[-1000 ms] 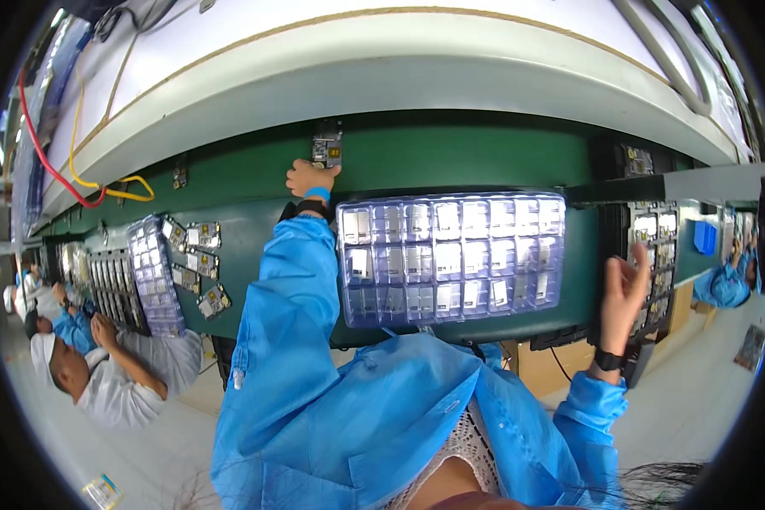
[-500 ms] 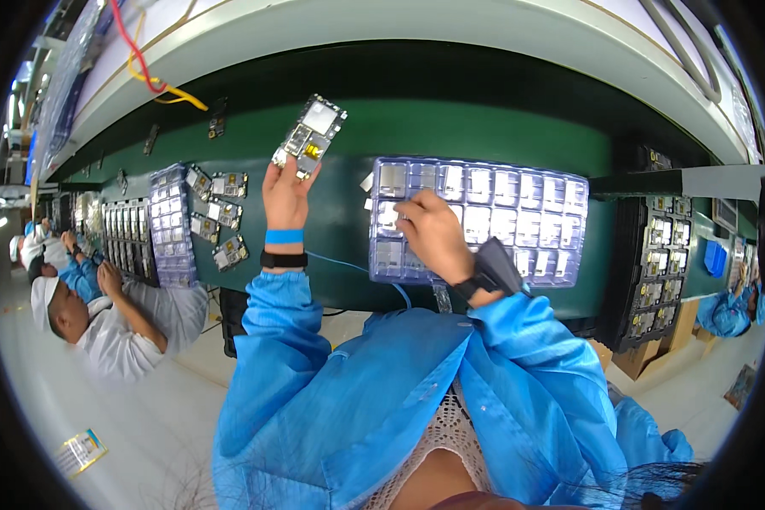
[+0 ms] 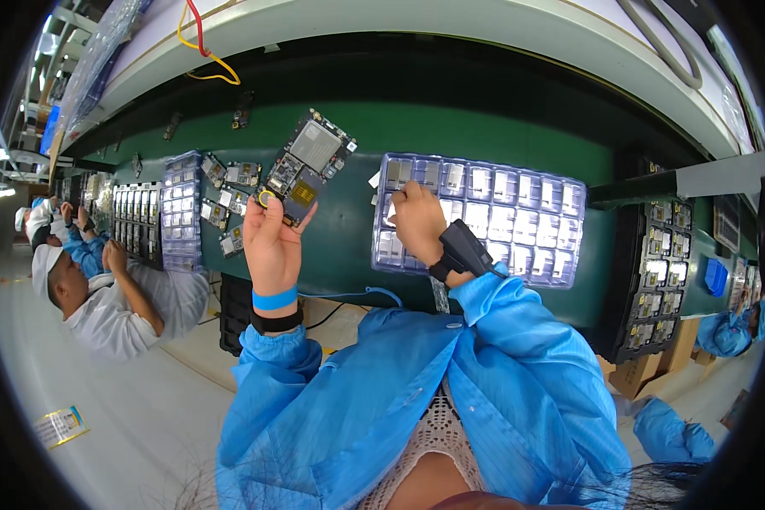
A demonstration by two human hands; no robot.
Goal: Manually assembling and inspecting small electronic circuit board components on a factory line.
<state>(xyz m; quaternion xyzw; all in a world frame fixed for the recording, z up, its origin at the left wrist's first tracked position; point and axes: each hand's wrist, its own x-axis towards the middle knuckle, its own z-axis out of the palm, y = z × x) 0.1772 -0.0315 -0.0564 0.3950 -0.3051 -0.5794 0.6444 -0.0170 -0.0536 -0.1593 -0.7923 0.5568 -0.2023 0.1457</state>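
My left hand (image 3: 274, 246) pinches the lower end of a circuit board (image 3: 319, 146), raised above the green bench. The board carries a large silver shield and a gold-coloured patch, and its far end leans right. My right hand (image 3: 418, 225) is over the left part of a clear plastic tray (image 3: 531, 283) whose cells hold small silvery metal pieces. Its fingers are bent together at the upper-left cells; whatever lies between them is hidden.
Several circuit boards (image 3: 213, 212) lie loose left of my left hand, beside another clear tray (image 3: 182, 212) and a black tray (image 3: 136, 223). A black tray of boards (image 3: 652, 272) stands at right. A shelf edge (image 3: 450, 24) spans the far side. A person in white (image 3: 132, 310) sits at left.
My left hand has come slightly nearer and left, and the board's face now shows larger. My right hand has shifted toward the tray's upper-left cells. The whole view has also shifted a little.
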